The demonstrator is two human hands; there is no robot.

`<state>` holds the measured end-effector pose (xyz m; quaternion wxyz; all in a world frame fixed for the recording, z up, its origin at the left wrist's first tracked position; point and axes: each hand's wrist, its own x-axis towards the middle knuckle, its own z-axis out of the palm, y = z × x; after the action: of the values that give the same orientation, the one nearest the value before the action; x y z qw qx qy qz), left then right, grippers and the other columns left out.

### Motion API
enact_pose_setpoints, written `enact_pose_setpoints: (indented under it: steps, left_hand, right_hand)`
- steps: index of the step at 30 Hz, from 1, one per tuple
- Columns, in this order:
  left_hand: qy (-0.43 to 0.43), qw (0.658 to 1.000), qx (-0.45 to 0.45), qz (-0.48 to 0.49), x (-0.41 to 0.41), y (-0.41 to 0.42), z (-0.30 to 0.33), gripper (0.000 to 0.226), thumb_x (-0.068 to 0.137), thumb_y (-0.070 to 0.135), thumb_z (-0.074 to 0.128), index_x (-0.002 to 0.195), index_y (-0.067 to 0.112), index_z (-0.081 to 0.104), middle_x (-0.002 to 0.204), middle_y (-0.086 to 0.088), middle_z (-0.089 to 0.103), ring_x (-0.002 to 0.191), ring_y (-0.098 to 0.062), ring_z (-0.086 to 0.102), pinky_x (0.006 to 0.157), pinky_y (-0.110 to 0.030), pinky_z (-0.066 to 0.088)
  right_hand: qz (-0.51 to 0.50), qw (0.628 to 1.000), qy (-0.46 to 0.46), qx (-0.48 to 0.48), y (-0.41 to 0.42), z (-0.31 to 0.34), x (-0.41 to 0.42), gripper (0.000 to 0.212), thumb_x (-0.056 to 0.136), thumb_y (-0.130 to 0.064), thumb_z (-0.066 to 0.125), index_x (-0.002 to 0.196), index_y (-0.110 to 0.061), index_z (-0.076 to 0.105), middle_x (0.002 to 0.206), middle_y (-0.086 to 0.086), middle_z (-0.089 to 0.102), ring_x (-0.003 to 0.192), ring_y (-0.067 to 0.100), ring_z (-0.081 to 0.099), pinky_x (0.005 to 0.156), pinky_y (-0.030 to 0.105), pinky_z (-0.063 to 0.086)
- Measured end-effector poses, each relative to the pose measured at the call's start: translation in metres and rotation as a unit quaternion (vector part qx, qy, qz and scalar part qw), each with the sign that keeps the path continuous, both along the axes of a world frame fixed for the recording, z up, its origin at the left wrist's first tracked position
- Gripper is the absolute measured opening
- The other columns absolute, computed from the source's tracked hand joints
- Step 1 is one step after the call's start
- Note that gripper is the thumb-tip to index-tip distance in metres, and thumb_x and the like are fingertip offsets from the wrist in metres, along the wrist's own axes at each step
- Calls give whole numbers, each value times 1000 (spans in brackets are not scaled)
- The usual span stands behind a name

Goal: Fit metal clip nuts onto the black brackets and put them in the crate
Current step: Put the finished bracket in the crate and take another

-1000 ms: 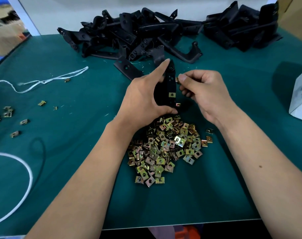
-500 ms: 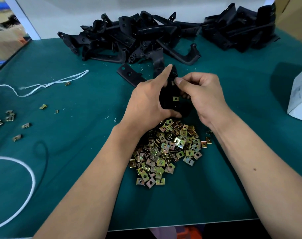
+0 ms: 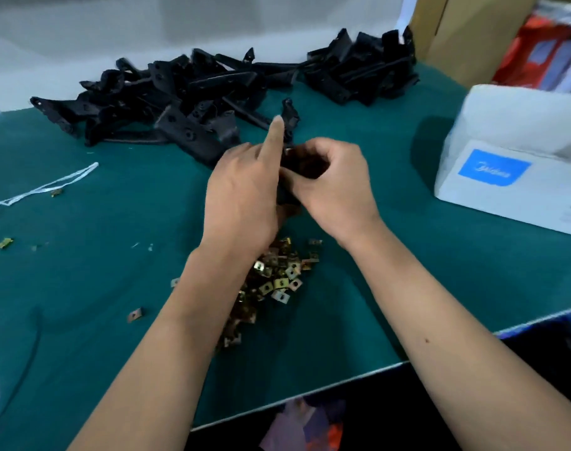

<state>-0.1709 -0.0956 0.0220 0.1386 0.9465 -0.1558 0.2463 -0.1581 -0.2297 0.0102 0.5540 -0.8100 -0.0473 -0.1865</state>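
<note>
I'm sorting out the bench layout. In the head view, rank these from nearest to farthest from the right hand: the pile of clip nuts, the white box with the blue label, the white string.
1. Pile of clip nuts: just below the right hand, toward the person.
2. White box with the blue label: off to its right.
3. White string: far across on the left side of the table.

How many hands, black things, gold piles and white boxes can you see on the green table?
Hands: 2, the left hand and the right hand
Held in both hands: 1 black bracket
Heaps of black brackets: 2, the big heap and the small heap
Gold: 1 pile of clip nuts
White: 1 white box
Total: 7
</note>
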Motion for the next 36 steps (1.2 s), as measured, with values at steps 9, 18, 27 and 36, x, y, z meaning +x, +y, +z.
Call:
enact_pose_setpoints:
  steps: [9, 18, 27, 36]
  left_hand:
    - [-55, 970, 152, -180, -52, -219, 35, 80, 92, 12, 57, 160, 3, 15, 120, -14, 65, 114, -37, 56, 92, -41, 37]
    - [-34, 871, 200, -448, -163, -420, -12, 95, 85, 24, 76, 158, 1, 21, 123, -9, 67, 121, -31, 59, 103, -37, 43]
    - [197, 798, 297, -487, -159, -418, -138, 62, 93, 53, 66, 141, 15, 57, 146, -7, 52, 141, -28, 39, 125, -41, 20]
    - [233, 790, 240, -514, -159, -420, -150, 67, 97, 53, 61, 152, 17, 46, 161, -3, 37, 155, -24, 18, 128, -40, 12]
  right_hand:
    - [-272, 961, -20, -40, -195, 20, -112, 24, 71, -25, 64, 83, -11, 79, 73, 4, 74, 66, 14, 68, 65, 35, 57]
    - [-472, 867, 129, -92, -372, -17, -282, 34, 60, -44, 58, 70, -15, 72, 60, 0, 70, 60, 10, 63, 59, 35, 51]
    - [-417, 742, 483, -204, -436, -143, -300, 49, 81, -48, 80, 78, -2, 64, 77, 16, 62, 99, 38, 68, 70, 30, 39]
    - [-420, 709, 515, -237, -462, -135, -293, 64, 78, -66, 76, 83, -4, 61, 90, 11, 58, 91, 32, 60, 74, 32, 43]
